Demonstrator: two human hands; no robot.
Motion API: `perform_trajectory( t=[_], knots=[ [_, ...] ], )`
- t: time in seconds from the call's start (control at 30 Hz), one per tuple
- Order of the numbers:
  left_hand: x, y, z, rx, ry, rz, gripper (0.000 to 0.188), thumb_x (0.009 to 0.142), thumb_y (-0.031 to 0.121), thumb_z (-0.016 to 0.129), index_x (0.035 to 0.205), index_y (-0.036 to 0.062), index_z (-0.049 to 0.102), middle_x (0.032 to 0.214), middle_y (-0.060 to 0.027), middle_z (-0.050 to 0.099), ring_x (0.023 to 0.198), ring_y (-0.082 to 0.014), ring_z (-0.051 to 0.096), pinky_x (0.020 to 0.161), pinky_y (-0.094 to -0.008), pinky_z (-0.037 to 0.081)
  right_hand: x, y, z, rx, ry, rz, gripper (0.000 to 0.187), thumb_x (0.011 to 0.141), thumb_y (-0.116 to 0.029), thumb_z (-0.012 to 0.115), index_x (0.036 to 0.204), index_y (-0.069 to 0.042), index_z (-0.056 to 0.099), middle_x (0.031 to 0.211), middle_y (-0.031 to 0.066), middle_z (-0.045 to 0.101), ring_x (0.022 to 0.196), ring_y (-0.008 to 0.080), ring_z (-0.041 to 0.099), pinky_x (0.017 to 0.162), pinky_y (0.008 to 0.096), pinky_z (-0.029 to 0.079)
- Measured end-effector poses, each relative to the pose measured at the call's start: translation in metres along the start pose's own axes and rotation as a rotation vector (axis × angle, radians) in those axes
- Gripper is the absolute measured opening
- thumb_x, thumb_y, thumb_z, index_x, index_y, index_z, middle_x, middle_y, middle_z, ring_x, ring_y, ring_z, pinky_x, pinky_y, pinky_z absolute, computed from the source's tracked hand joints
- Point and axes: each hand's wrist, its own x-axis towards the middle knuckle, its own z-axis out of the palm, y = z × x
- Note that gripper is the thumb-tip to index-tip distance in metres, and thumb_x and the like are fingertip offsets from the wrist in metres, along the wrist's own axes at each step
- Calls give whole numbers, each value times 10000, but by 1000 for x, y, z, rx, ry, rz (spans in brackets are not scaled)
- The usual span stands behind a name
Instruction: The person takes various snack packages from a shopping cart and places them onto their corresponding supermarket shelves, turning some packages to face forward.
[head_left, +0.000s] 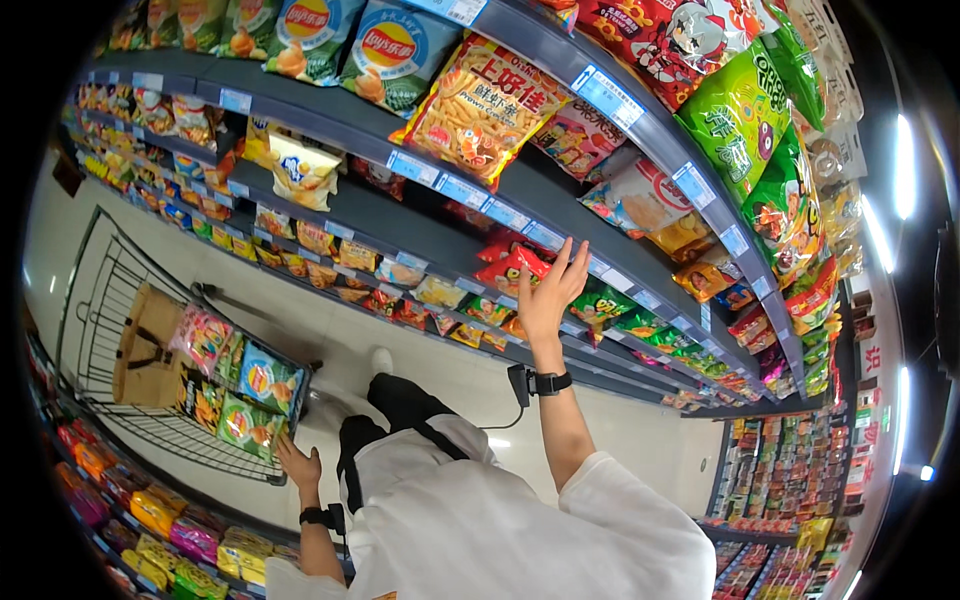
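Observation:
My right hand (550, 297) is raised to the snack shelf, its fingers stretched out and holding nothing. Its fingertips are at the price-label strip (545, 236), beside a red snack bag (515, 265) on the tier below. My left hand (299, 466), fingers apart, is at the rim of the wire shopping cart (262, 478), close to a green chip bag (250, 424). Whether it touches the rim or the bag I cannot tell. A blue chip bag (270, 378), a pink bag (202, 338), a black bag (200, 398) and a brown bag (147, 345) also lie in the cart.
Tiers of snack bags run along the aisle, with a large yellow-and-red prawn cracker bag (482, 108) on an upper shelf. Another stocked shelf (170, 520) lines the left behind the cart. More racks (780, 465) stand at the right. Pale floor (630, 440) lies between.

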Motion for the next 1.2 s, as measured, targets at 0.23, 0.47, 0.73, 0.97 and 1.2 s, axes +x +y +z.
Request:
perform_trajectory(
  t=[0.23, 0.47, 0.73, 0.97, 1.2],
  knots=[
    [1, -11, 53, -158, 32, -131, 920, 724, 288, 786, 1459, -30, 334, 1453, -268, 398, 1350, -444, 349, 1148, -497, 266, -4, 41, 18, -51, -100, -44, 910, 807, -263, 711, 1528, -20, 212, 1583, 251, 164, 1466, 414, 170, 1157, 576, 152],
    [-15, -9, 34, -97, -9, -131, 771, 765, 327, 726, 1425, 60, 431, 1521, -182, 357, 1397, -345, 351, 1128, -423, 345, -25, 77, 28, -64, -20, -251, 909, 839, -275, 676, 1553, -28, 171, 1612, 232, 124, 1466, 432, 162, 1160, 527, 182],
    [-86, 8, 33, -24, 33, -376, 777, 799, 307, 698, 1490, 154, 377, 1597, -139, 218, 1454, -335, 254, 1126, -459, 336, -40, 49, 44, -7, -118, -273, 887, 878, -297, 668, 1564, -77, 151, 1624, 220, 49, 1480, 453, 86, 1154, 602, 135],
    [-117, -25, 33, -104, 25, -489, 920, 771, 329, 734, 1544, 190, 255, 1629, -151, 98, 1471, -376, 187, 1118, -447, 357, -112, -29, 69, 276, -422, -603, 865, 803, -170, 714, 1513, 3, 252, 1585, 265, 171, 1447, 473, 177, 1180, 540, 153],
    [-125, -66, 81, -295, 188, -346, 982, 734, 359, 779, 1529, 116, 256, 1568, -200, 274, 1287, -381, 486, 968, -448, 486, -226, -121, 133, 243, -796, -882, 730, 791, -148, 660, 1433, 42, 370, 1418, 277, 443, 1271, 401, 471, 1094, 442, 367]
  ],
)
